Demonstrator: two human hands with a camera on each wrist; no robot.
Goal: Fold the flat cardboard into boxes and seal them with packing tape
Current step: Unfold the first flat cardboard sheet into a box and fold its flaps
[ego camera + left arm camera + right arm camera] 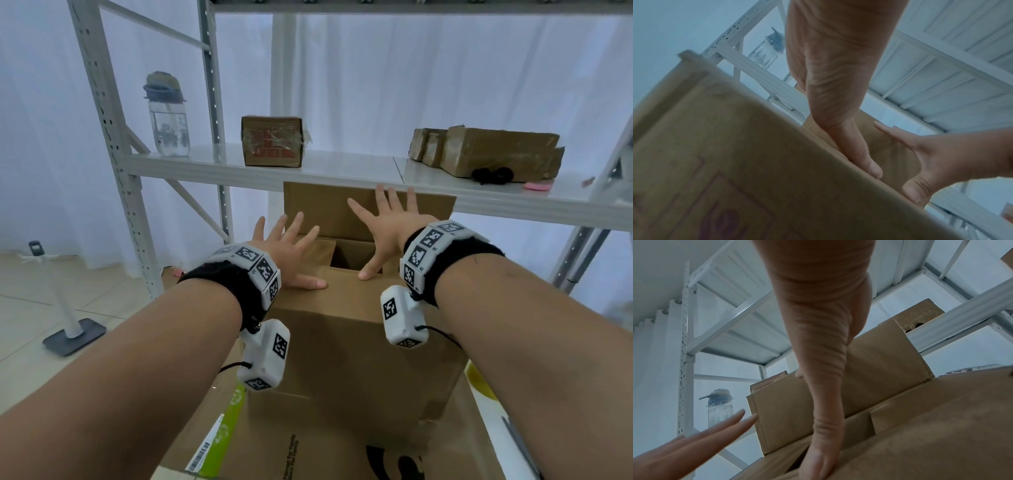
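On the shelf (325, 171) stand a water bottle (168, 116), a taped small box (272, 141) (print unreadable) and a long parcel (496, 150), while below, the half-folded cardboard box (342, 329) has the left hand (291, 253) and right hand (387, 229) spread flat, thumbs pressing its near flap, grasping nothing.

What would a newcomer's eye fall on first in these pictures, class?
Two spread hands, left hand and right hand, thumbs pressing the near flap of a half-closed cardboard box in the centre. Its far flap stands upright. Behind, a water bottle stands on the shelf.
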